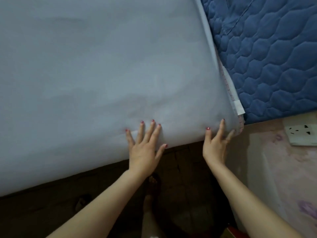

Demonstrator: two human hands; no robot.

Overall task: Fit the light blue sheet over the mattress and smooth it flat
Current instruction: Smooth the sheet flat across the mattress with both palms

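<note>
No readable text, brand or number was found. Small reddish marks were seen along the white strip [230, 93] at the sheet [103, 66] edge, too blurred to be read. Nothing legible was seen on the wall socket [301, 133].

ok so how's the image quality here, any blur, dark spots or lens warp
Head view: soft all over, the light blue sheet evenly lit with no glare; the dark floor below the bed edge is murky; the wide lens bows the sheet's edge; both hands read clearly.
</note>
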